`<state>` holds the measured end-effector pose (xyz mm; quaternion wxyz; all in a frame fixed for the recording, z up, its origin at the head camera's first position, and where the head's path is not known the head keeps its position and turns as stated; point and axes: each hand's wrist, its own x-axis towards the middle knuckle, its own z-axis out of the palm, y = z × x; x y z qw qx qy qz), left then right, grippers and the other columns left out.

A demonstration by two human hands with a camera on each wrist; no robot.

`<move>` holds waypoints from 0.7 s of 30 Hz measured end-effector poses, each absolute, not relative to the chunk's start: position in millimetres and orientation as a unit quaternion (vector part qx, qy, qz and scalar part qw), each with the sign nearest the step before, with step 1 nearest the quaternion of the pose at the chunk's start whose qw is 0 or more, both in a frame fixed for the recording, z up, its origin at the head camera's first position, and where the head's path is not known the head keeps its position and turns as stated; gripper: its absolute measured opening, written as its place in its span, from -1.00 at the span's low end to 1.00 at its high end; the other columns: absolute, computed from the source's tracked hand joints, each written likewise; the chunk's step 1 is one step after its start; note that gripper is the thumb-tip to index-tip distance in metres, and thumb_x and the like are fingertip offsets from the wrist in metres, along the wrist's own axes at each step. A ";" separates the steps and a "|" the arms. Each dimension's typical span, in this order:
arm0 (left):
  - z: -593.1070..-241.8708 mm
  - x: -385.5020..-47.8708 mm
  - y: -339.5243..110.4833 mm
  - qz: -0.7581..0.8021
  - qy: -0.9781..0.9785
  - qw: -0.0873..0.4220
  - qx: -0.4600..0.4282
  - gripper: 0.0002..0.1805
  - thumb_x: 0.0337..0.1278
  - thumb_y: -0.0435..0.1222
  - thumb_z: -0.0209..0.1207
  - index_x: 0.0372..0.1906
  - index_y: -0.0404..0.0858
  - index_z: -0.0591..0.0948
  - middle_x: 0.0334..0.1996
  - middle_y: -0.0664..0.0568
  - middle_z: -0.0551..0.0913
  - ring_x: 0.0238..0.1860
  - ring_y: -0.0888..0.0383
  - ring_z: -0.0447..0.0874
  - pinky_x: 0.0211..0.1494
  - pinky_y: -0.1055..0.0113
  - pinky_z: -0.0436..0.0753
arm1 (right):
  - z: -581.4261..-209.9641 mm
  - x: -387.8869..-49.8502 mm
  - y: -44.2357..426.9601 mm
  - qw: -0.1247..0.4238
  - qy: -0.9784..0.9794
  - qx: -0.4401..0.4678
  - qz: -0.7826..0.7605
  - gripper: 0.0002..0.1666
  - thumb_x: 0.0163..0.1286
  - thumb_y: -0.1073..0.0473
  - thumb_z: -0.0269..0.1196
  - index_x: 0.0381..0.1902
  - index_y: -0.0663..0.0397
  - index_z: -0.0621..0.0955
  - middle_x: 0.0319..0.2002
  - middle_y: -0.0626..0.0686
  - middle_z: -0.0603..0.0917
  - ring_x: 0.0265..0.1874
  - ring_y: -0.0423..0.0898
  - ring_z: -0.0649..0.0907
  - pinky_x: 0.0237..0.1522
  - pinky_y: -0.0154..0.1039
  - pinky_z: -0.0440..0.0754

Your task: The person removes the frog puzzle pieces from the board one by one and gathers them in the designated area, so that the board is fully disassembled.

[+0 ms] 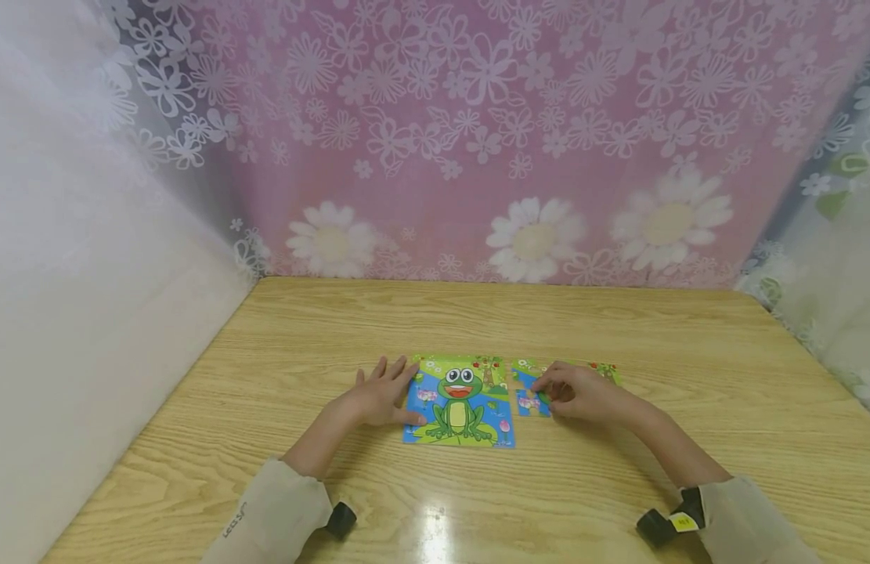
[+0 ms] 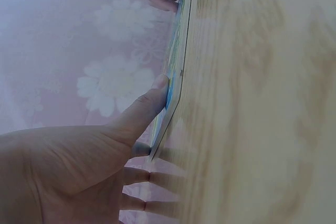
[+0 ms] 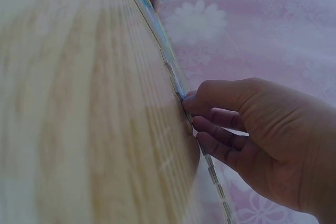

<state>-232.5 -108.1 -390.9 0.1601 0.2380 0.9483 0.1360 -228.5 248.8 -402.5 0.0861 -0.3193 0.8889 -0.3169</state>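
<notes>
Right now, your left hand (image 1: 377,399) lies with fingers spread, thumb on the left edge of the frog picture (image 1: 460,415). Just right of that picture, your right hand (image 1: 588,395) curls, pinching a puzzle piece (image 1: 529,404). Your forearms (image 1: 674,450) slant inward over the table (image 1: 547,509) toward the picture.

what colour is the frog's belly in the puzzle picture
The frog's belly is pale yellow-green, showing best in the head view.
</notes>
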 end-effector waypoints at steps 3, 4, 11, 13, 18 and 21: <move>-390.8 -231.9 -107.8 0.139 0.948 0.159 0.239 0.04 -0.03 0.21 0.15 0.45 -0.15 -0.04 0.42 -0.13 -0.19 0.37 -0.22 -0.37 0.20 -0.31 -0.26 | -402.0 -228.4 249.4 0.087 0.889 -0.319 -0.318 -0.68 0.17 0.42 0.23 -0.08 0.18 0.58 -0.20 -0.01 0.49 -0.27 -0.07 0.51 -0.23 -0.32 0.56; -390.9 -231.9 -107.8 0.140 0.947 0.159 0.240 0.04 -0.03 0.21 0.15 0.45 -0.15 -0.04 0.42 -0.14 -0.18 0.36 -0.22 -0.37 0.20 -0.31 -0.26 | -401.9 -228.3 249.6 0.087 0.889 -0.319 -0.318 -0.68 0.17 0.42 0.23 -0.08 0.18 0.58 -0.20 -0.01 0.49 -0.27 -0.07 0.51 -0.23 -0.32 0.56; -394.3 -235.2 -108.6 0.136 0.948 0.158 0.239 0.05 -0.05 0.24 0.13 0.45 -0.15 -0.05 0.43 -0.13 -0.18 0.37 -0.22 -0.37 0.20 -0.31 -0.26 | -400.7 -227.9 247.0 0.048 0.885 -0.343 -0.311 -0.71 0.18 0.42 0.23 -0.11 0.17 0.58 -0.19 0.00 0.51 -0.28 -0.09 0.51 -0.25 -0.29 0.55; -395.9 -236.5 -108.9 0.132 0.949 0.158 0.237 0.06 -0.06 0.25 0.13 0.46 -0.14 -0.05 0.43 -0.12 -0.18 0.37 -0.21 -0.37 0.20 -0.31 -0.25 | -398.2 -227.4 243.5 0.035 0.884 -0.347 -0.311 -0.72 0.17 0.42 0.24 -0.12 0.18 0.58 -0.20 0.01 0.52 -0.30 -0.09 0.51 -0.28 -0.29 0.54; -396.4 -236.9 -108.9 0.126 0.951 0.158 0.236 0.06 -0.06 0.25 0.12 0.46 -0.13 -0.06 0.43 -0.11 -0.19 0.37 -0.20 -0.37 0.20 -0.30 -0.25 | -389.7 -227.9 227.3 0.020 0.887 -0.358 -0.292 -0.74 0.18 0.37 0.27 -0.13 0.20 0.59 -0.23 0.02 0.53 -0.33 -0.08 0.56 -0.33 -0.29 0.55; -394.1 -234.9 -107.6 0.134 0.949 0.161 0.237 0.05 -0.05 0.24 0.14 0.45 -0.15 -0.05 0.42 -0.13 -0.18 0.37 -0.22 -0.36 0.20 -0.31 -0.24 | -386.6 -230.7 214.7 0.026 0.884 -0.370 -0.285 -0.73 0.19 0.35 0.25 -0.12 0.22 0.60 -0.20 0.05 0.53 -0.33 -0.07 0.57 -0.32 -0.28 0.56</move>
